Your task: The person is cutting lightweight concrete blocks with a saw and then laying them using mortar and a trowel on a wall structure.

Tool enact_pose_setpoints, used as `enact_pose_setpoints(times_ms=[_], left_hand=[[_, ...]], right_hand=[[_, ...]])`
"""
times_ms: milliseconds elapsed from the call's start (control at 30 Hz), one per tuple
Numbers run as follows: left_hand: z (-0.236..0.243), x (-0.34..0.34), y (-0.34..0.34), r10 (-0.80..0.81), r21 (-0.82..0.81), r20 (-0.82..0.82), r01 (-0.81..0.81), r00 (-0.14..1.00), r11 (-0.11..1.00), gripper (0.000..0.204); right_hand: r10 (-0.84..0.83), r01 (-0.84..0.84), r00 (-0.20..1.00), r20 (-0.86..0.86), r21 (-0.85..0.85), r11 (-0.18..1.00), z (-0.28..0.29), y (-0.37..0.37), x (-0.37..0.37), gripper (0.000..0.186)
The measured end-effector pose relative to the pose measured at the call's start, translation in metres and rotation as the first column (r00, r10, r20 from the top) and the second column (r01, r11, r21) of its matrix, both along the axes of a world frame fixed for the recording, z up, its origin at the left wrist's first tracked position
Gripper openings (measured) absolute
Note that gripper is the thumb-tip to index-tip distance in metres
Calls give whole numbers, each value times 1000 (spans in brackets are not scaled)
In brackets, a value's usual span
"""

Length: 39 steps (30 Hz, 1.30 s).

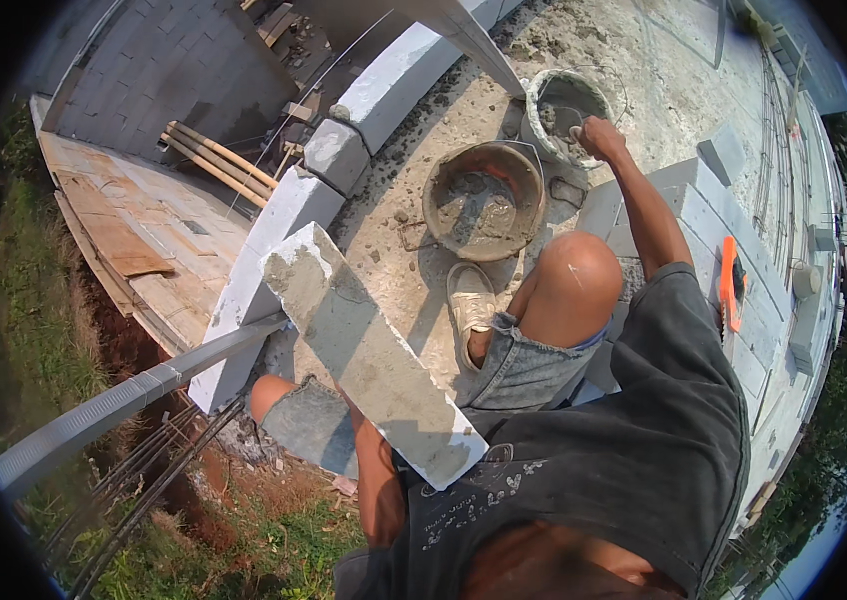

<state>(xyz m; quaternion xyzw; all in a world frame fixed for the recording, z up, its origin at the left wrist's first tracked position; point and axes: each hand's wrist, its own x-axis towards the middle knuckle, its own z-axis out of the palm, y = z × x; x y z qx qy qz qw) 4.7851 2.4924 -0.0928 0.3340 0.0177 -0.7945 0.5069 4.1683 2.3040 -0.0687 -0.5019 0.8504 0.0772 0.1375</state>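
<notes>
A long pale lightweight block (374, 350) slants across my lap, its upward face smeared with grey mortar and its near end in front of my shirt. My left forearm (379, 485) goes in beneath it, and the block hides the left hand and its fingers. Out ahead, my right hand (599, 138) is closed in a fist at the near right rim of a mortar-crusted bucket (599, 90). What it grips inside is too small to make out. A second, wider bucket (439, 225) with wet mortar in it stands nearer, by my shoe (471, 305).
A low wall of white blocks (274, 235) curves along my left, with a drop to grass beyond. A metal bar (144, 385) and rebar (149, 470) jut there. Stacked blocks (684, 200) lie on my right, bearing an orange-handled saw (730, 285). A blurred flat length (469, 40) hangs above.
</notes>
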Motion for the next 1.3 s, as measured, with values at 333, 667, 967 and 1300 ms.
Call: enact_pose_setpoints(times_ms=[333, 667, 967, 1300], left_hand=[[3, 0, 11, -99, -12, -239, 99, 966, 995, 61], [-5, -17, -16, -260, -181, -525, 192, 811, 965, 63], [-8, -8, -53, -396, -446, -670, 87, 628, 891, 65], [-10, 24, -86, 333, -314, -185, -377, 925, 872, 68]], right_hand=[[-482, 765, 172, 859, 192, 614, -38, 37, 23, 37], [-237, 872, -218, 947, 298, 389, -15, 101, 76, 51], [139, 858, 142, 980, -192, 476, 137, 164, 163, 42], [145, 313, 136, 980, -181, 932, 296, 200, 309, 50]])
